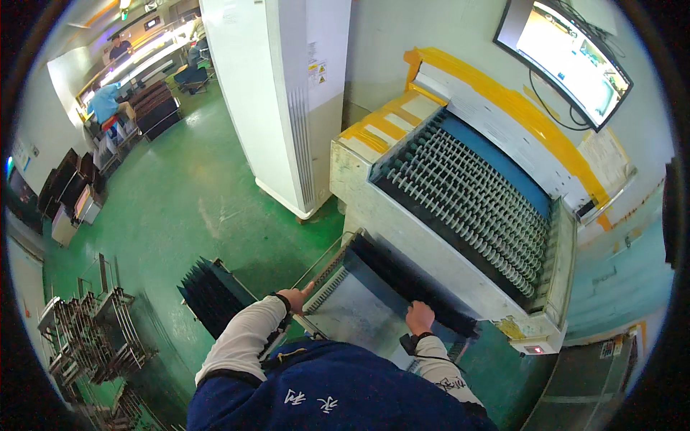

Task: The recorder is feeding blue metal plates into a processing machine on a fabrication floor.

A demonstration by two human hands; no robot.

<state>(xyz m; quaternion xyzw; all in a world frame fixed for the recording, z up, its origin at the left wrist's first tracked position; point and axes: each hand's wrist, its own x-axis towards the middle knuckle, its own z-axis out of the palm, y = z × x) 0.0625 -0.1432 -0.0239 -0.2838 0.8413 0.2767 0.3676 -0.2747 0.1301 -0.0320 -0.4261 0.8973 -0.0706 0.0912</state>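
In front of my body stands a slotted rack (327, 293) with toothed side rails and a pale, flat base. Dark thin panels (388, 269) stand close together along its far side, beside the conveyor machine. My left hand (295, 297) rests at the rack's left toothed rail, one finger stretched along it; its other fingers are partly hidden. My right hand (419, 317) is closed at the upper edge of a dark panel on the right side of the rack. Its fingertips are out of sight. Both wrists wear dark bands.
Beyond the rack is a conveyor machine (460, 201) with rows of rollers. Another rack of dark panels (208, 294) stands left, near metal frames (93, 330). A tall white cabinet (287, 108) stands ahead, a screen (568, 54) hangs upper right. People sit at a far bench.
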